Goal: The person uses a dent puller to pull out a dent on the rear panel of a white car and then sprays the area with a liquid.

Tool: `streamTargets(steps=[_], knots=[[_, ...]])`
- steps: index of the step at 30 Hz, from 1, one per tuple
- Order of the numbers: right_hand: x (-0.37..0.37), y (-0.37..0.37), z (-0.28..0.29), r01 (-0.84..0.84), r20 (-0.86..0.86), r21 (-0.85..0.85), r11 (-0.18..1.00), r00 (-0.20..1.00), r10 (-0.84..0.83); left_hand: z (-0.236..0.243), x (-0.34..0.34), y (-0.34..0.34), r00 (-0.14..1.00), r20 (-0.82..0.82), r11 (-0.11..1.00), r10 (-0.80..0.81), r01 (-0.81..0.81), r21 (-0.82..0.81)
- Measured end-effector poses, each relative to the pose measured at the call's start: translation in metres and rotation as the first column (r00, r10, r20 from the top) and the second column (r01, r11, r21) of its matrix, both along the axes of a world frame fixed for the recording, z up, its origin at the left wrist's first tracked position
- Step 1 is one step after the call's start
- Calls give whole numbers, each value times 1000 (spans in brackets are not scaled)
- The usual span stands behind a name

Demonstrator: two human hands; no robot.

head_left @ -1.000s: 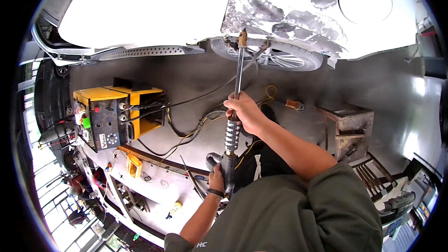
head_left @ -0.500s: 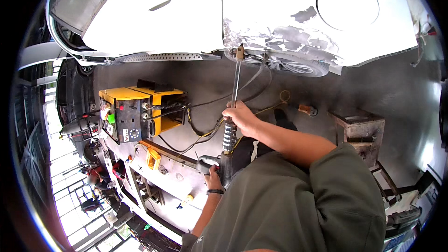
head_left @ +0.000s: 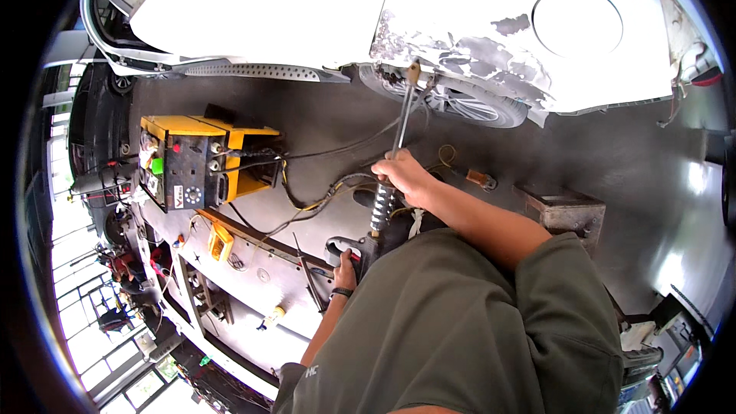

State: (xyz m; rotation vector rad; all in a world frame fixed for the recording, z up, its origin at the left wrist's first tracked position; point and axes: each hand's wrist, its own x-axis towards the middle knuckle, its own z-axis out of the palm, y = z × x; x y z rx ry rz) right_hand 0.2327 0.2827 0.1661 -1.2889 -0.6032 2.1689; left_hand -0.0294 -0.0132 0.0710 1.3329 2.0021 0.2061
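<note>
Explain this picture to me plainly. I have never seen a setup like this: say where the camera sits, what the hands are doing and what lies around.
The camera is worn on the person's head and looks down, so the edges bend. The right hand grips the shaft of a long pulling tool, whose tip sits against the sanded, damaged panel of a white car, above its wheel. The left hand holds the tool's handle near the body. On the grey floor stand a yellow machine with cables and a metal stand.

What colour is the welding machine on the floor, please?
The welding machine is yellow with a black front panel, seen in the head view.
</note>
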Motion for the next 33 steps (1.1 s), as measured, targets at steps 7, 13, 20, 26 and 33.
streamTargets(steps=[7,13,20,26,33], knots=[[6,6,-23,1,-4,43,999,1000,-1,49,49,57,694,183,708,696,-621,-337],[2,-4,-19,50,-24,50,998,999,-49,13,34,32,471,284,549,835,-749,-372],[-14,-25,-40,173,-135,-133,976,972,-191,41,66,43,451,283,530,846,-770,-355],[19,59,-30,183,-102,-5,983,978,-183,-21,48,-16,948,110,950,300,-287,-121],[-25,-60,-43,323,-212,-224,920,905,-369,-7,42,6,195,551,505,812,-709,-493]])
